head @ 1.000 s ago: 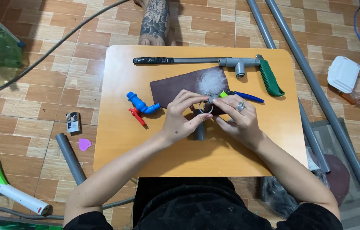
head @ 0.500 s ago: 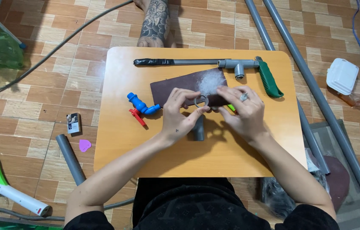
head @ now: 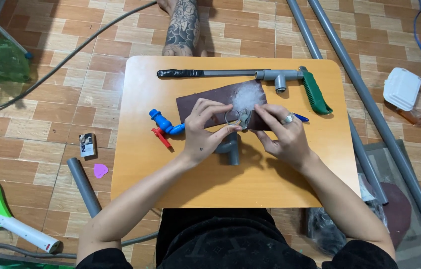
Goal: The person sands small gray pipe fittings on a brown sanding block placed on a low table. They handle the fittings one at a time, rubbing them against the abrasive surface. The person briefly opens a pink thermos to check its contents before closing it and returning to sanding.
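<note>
My left hand (head: 204, 130) and my right hand (head: 279, 133) meet over the middle of a small orange table (head: 170, 184). Together they pinch a small grey ring-shaped pipe piece (head: 235, 118) just above a dark brown sheet (head: 205, 98) dusted with white powder. My right hand wears a ring. A grey pipe elbow (head: 230, 148) lies on the table under my hands. A blue tap with a red handle (head: 163, 125) lies left of my left hand.
At the table's far side lie a saw with a black-wrapped end (head: 205, 73), a grey tee fitting (head: 279, 77) and a green handle (head: 315, 92). Long grey pipes (head: 369, 107) run along the tiled floor at right. Another person's tattooed leg (head: 183, 27) stands beyond the table.
Both hands have shifted slightly away from me over the brown sheet, still holding the small ring piece between them.
</note>
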